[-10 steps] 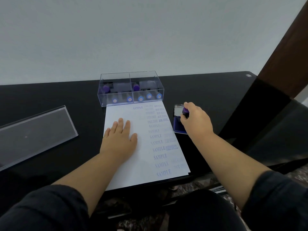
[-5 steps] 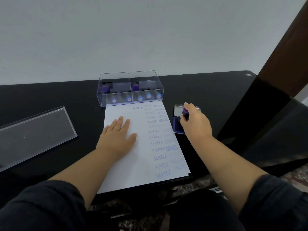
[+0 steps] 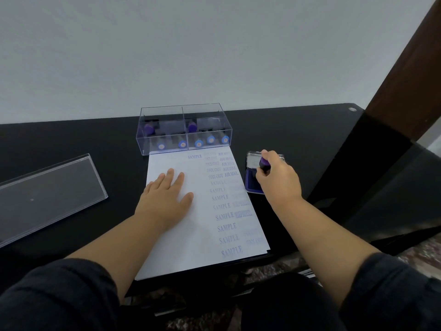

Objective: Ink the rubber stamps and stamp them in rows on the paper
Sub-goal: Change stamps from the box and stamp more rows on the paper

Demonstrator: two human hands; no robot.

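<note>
A black table (image 3: 71, 144) with a glossy top stands against a plain pale wall (image 3: 191, 48). On the left part of the table lies a clear plastic lid (image 3: 45, 197), long and rectangular, set at an angle. A small round fitting (image 3: 351, 109) sits near the far right corner of the table. A dark brown wooden post (image 3: 410, 65) rises at the right edge. Patterned flooring (image 3: 422, 249) shows below the table edge at the right.

the paper (image 3: 181, 235) lies on the table (image 3: 298, 139), stamp box (image 3: 183, 129) behind it, ink pad (image 3: 253, 180) right, lid (image 3: 47, 189) left.
</note>
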